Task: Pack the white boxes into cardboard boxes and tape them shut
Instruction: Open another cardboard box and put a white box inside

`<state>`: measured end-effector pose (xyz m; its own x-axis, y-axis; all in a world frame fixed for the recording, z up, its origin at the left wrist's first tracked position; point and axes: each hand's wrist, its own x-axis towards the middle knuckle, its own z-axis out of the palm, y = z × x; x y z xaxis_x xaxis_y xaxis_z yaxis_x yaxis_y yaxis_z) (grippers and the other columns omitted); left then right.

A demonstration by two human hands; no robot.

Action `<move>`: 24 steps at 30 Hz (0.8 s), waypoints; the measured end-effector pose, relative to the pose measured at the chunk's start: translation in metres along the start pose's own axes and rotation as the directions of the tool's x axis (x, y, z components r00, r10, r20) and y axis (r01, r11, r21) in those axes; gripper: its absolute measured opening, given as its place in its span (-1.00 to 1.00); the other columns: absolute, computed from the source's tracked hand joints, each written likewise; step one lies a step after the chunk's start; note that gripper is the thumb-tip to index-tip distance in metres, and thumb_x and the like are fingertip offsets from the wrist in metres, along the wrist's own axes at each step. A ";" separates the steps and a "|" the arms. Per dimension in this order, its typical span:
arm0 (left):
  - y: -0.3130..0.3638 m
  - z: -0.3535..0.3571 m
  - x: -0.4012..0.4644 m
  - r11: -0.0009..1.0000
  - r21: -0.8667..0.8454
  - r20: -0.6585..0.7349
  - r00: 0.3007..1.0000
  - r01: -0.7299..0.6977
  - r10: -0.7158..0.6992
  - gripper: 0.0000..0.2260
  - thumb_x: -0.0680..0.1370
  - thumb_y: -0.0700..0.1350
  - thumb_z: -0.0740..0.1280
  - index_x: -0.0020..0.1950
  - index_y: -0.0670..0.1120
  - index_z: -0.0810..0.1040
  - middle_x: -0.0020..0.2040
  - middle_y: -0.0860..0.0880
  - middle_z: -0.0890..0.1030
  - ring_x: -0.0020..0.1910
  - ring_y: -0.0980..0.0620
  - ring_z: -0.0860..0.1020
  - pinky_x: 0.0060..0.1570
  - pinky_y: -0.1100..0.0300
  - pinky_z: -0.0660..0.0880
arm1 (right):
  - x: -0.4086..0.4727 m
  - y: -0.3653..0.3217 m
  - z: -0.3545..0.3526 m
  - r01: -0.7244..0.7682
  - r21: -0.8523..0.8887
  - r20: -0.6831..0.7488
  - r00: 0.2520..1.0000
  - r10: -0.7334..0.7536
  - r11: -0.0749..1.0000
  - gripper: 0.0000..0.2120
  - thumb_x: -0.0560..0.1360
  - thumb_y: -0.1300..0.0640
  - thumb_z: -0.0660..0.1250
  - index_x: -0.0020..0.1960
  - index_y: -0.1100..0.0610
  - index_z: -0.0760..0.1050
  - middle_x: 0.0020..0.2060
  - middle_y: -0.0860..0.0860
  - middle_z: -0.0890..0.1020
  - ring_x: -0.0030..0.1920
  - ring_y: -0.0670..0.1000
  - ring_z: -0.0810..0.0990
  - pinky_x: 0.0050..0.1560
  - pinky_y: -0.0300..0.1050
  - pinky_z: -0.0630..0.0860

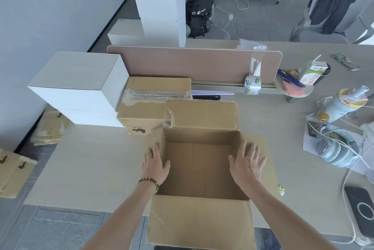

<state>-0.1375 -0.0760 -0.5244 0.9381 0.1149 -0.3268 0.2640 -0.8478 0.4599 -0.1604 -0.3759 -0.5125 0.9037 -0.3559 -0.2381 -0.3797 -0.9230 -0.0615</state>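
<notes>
An open, empty cardboard box (199, 215) stands at the table's near edge with all its flaps spread outward. My left hand (155, 163) lies flat on the left flap with straight fingers. My right hand (247, 161) presses flat on the right flap. A stack of white boxes (79, 90) sits at the table's left. Beside it is a taped-shut cardboard box (145, 108). A roll of clear tape (252, 85) rests against the desk divider. More white boxes (159, 3) are piled high behind the divider.
A brown divider (192, 63) crosses the table's back. On the right lie headphones (336, 148), cables, a bottle (342, 104), a drink carton (313, 73) and a phone (360, 211). Flattened cardboard (14, 171) lies on the floor at left. Office chairs stand beyond the table.
</notes>
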 end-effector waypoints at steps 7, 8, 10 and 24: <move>-0.018 -0.058 -0.007 0.996 -0.073 -0.105 0.993 0.046 -0.054 -0.25 0.60 0.19 0.23 0.63 -0.02 -0.11 0.62 -0.20 -0.01 0.59 -0.16 0.04 0.52 -0.11 0.09 | 0.001 -0.081 -0.030 0.247 0.137 -0.001 0.968 -0.249 0.959 -0.33 0.66 -0.18 -0.04 0.63 0.10 -0.17 0.59 0.20 0.02 0.60 0.20 -0.06 0.54 0.33 -0.13; -0.025 -0.069 -0.006 0.995 -0.085 -0.123 0.991 0.051 -0.061 -0.24 0.59 0.19 0.25 0.63 -0.02 -0.10 0.62 -0.20 -0.01 0.60 -0.15 0.02 0.53 -0.11 0.08 | 0.000 -0.096 -0.034 0.288 0.156 -0.006 0.957 -0.290 0.945 -0.34 0.66 -0.18 -0.04 0.63 0.10 -0.17 0.59 0.20 0.01 0.60 0.19 -0.06 0.55 0.31 -0.12; -0.042 -0.092 -0.001 0.993 -0.101 -0.164 0.983 0.066 -0.082 -0.23 0.59 0.20 0.25 0.63 -0.03 -0.09 0.62 -0.19 -0.02 0.60 -0.13 0.00 0.53 -0.10 0.07 | -0.002 -0.125 -0.041 0.362 0.179 -0.018 0.931 -0.365 0.915 -0.34 0.66 -0.18 -0.04 0.63 0.10 -0.15 0.60 0.18 0.02 0.60 0.18 -0.04 0.56 0.27 -0.08; -0.181 -0.230 0.106 0.956 -0.284 -0.202 0.971 0.069 -0.130 -0.14 0.58 0.20 0.28 0.63 -0.11 -0.18 0.64 -0.07 -0.05 0.61 -0.03 -0.01 0.55 -0.03 0.09 | 0.017 -0.365 -0.056 0.575 0.257 0.021 0.800 -0.599 0.777 -0.24 0.63 -0.30 -0.05 0.62 0.07 -0.26 0.61 0.13 -0.03 0.61 0.13 -0.05 0.58 0.15 -0.12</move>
<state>-0.0342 0.2088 -0.4519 0.9218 0.3258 -0.2102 0.3805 -0.6562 0.6516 0.0049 -0.0532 -0.4402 0.9468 0.2710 -0.1738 0.1736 -0.8843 -0.4335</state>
